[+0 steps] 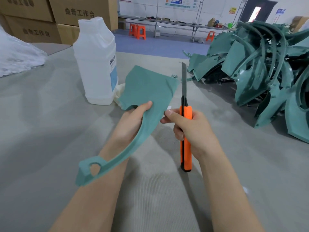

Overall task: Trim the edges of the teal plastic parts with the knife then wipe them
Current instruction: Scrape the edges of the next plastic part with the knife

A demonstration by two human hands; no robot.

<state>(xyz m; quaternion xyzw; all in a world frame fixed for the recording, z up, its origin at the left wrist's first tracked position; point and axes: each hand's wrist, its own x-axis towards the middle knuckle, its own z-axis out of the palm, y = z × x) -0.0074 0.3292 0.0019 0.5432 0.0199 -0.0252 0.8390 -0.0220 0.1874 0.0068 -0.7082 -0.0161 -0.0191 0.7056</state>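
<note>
Teal part (147,91): held up off the table at centre, wide panel pointing away, curved arm with a ring end running back over the left forearm.
Left hand (132,121): grips the part at the neck where panel meets arm; thumb on top, fingers underneath and hidden from us.
Right hand (192,129): wrapped tight round the orange handle of the knife (186,113), thumb stretched towards the part.
Blade: extended, upright, just beside the panel's right edge; we see no contact.
White speck at thumb tip: too small for us to tell.
Progress: we judge this as the trimming step, blade lined up, cut on this edge not yet started; wiping of this part is left to do.
Pile of teal parts (259,72): large heap at right, well apart from the hands; we can't tell which are trimmed, so we guess most of the work remains.
Cloth (119,91): pale rag on the table behind the part, touching the bottle's base; likely the wipe.
Bottle (96,64): white jug, upright, left of the part.
Table (50,131): grey surface.
Background: cardboard boxes (33,22) at far left.
</note>
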